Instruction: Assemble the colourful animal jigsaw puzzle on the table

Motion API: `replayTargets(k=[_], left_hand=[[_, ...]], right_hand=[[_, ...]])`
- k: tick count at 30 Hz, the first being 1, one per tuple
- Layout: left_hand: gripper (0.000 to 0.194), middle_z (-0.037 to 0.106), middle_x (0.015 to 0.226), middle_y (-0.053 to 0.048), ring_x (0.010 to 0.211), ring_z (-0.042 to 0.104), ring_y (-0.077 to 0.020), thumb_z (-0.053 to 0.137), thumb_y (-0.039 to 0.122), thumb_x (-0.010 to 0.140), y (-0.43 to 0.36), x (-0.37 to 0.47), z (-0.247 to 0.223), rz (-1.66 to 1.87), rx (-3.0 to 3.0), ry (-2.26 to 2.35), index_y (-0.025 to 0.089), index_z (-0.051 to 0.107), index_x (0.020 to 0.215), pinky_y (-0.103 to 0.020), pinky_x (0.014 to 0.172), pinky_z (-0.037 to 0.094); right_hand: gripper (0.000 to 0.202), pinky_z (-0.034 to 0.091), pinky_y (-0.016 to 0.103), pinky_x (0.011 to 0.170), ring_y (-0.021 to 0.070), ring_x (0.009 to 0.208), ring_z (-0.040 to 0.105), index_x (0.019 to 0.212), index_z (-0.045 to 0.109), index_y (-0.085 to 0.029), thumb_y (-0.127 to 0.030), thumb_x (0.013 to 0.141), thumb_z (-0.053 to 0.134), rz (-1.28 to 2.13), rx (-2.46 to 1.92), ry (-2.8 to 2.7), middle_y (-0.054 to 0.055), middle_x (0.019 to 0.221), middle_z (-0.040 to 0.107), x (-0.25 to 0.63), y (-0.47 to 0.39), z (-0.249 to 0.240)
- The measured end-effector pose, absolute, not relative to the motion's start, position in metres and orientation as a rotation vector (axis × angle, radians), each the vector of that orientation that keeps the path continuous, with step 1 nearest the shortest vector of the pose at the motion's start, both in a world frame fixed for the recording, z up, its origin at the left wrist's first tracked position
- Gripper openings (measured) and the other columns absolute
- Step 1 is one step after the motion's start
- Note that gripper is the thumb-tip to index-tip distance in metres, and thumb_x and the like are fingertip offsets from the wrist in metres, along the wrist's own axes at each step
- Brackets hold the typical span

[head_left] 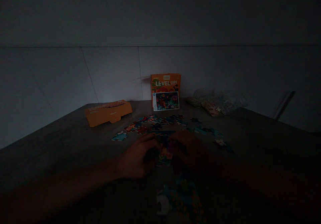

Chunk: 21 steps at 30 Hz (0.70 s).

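Note:
In dim light, a small section of joined jigsaw puzzle pieces (164,153) lies on the table between my hands. My left hand (136,157) holds the section's left side, fingers and thumb curved round its edge. From the other side my right hand (190,148) curls its fingers onto the right edge; its thumb is lost in shadow. Nearer to me lies another joined puzzle section (180,200), with a white shape and orange leaf patterns. Loose puzzle pieces (142,125) spread in an arc beyond my hands.
At the back, an orange box (165,78) stands by the wall with a picture card (167,101) leaning on it. An orange box lid (109,113) lies at the left. Clear plastic bags (218,102) lie at the back right. A few pieces (220,142) lie right of my hands.

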<state>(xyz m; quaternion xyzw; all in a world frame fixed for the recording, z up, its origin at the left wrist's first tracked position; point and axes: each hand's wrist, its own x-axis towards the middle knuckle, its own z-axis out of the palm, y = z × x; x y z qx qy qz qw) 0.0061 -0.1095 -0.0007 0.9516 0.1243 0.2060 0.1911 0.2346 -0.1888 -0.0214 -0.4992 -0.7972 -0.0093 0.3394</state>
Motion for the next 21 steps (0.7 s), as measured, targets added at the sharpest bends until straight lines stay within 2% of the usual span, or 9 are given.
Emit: replayTargets(k=[3, 6, 12, 17, 21], left_hand=[[0.035, 0.059, 0.108, -0.006, 0.104, 0.055, -0.0242, 0.059, 0.006, 0.065, -0.1104, 0.0064, 0.0003, 0.579, 2.693, 0.361, 0.018, 0.06, 0.098, -0.04, 0.092, 0.046], [0.034, 0.059, 0.107, -0.006, 0.104, 0.056, -0.0251, 0.061, 0.008, 0.065, -0.1126, 0.007, 0.004, 0.573, 2.726, 0.365, 0.018, 0.061, 0.098, -0.041, 0.093, 0.046], [0.04, 0.059, 0.112, -0.007, 0.107, 0.056, -0.025, 0.064, 0.013, 0.071, -0.1128, 0.006, 0.0042, 0.518, 2.778, 0.279, 0.02, 0.064, 0.11, -0.041, 0.098, 0.045], [0.037, 0.06, 0.113, -0.009, 0.109, 0.056, -0.0257, 0.065, 0.017, 0.076, -0.1131, 0.006, 0.0019, 0.508, 2.783, 0.298, 0.019, 0.066, 0.113, -0.041, 0.099, 0.046], [0.031, 0.06, 0.118, -0.008, 0.114, 0.055, -0.0252, 0.063, 0.023, 0.086, -0.1119, 0.0076, 0.0001, 0.518, 2.789, 0.329, 0.022, 0.066, 0.117, -0.042, 0.102, 0.045]], right_hand=[[0.026, 0.044, 0.039, 0.097, 0.0213, 0.106, 0.059, 0.116, 0.065, -0.018, -0.019, 0.092, 0.055, 0.026, -1.216, -2.223, 0.008, 0.114, 0.068, 0.2312, -0.1921, -0.0153], [0.023, 0.042, 0.04, 0.1, 0.0212, 0.11, 0.058, 0.112, 0.069, -0.02, -0.022, 0.093, 0.056, 0.032, -1.211, -2.291, 0.007, 0.117, 0.067, 0.2298, -0.193, -0.0124], [0.024, 0.044, 0.041, 0.095, 0.023, 0.109, 0.058, 0.112, 0.071, -0.024, -0.029, 0.094, 0.057, 0.024, -1.262, -2.259, 0.009, 0.117, 0.066, 0.2311, -0.1935, -0.0138], [0.023, 0.047, 0.04, 0.093, 0.0229, 0.106, 0.058, 0.111, 0.072, -0.022, -0.028, 0.094, 0.057, -0.004, -1.293, -2.253, 0.01, 0.116, 0.066, 0.2318, -0.1936, -0.015], [0.029, 0.047, 0.044, 0.094, 0.0256, 0.111, 0.056, 0.119, 0.068, -0.022, -0.028, 0.094, 0.055, -0.045, -1.374, -2.211, 0.012, 0.119, 0.064, 0.2337, -0.1903, -0.0214]])
